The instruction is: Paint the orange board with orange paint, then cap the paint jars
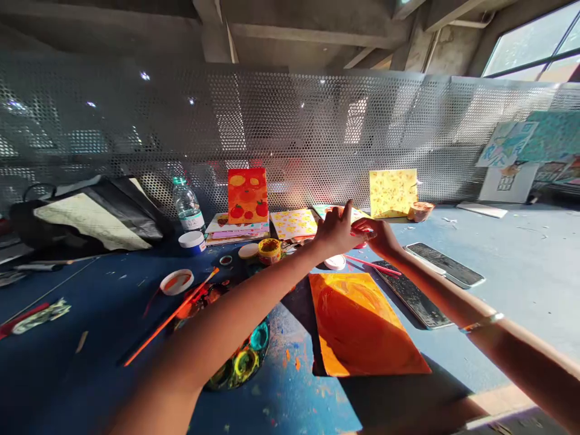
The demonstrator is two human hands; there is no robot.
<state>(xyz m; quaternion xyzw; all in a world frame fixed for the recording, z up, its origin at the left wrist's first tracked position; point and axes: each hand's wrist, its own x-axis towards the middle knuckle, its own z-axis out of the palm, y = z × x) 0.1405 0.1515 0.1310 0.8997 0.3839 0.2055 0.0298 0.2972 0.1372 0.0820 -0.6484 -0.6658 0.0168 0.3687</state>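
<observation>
Two forearms of yours reach in from the bottom of the frame. The left passes over a round palette with dabs of teal, yellow and orange paint (240, 362) and a long orange-handled paintbrush (172, 317). The right, with a thin silver bracelet (481, 322) at the wrist, passes beside a sheet of deep orange painted paper (362, 320) lying flat at lower centre on the paint-flecked blue tabletop (54, 374). Keep both arms lifted clear of that paint. Your left hand (335, 232) and right hand (378, 234) meet just above centre, fingers curled narrowly and close together around a small reddish item (361, 243); it is too hidden to identify, and whether either hand grips it cannot be told, so work it with your fingertips. Just below lie a slim pink paintbrush (371, 264) and a round white plastic lid (335, 261). Farther off stand a canvas painted with red apples on orange (248, 195), a yellow dotted board (393, 193) and a perforated metal screen (290, 121).
</observation>
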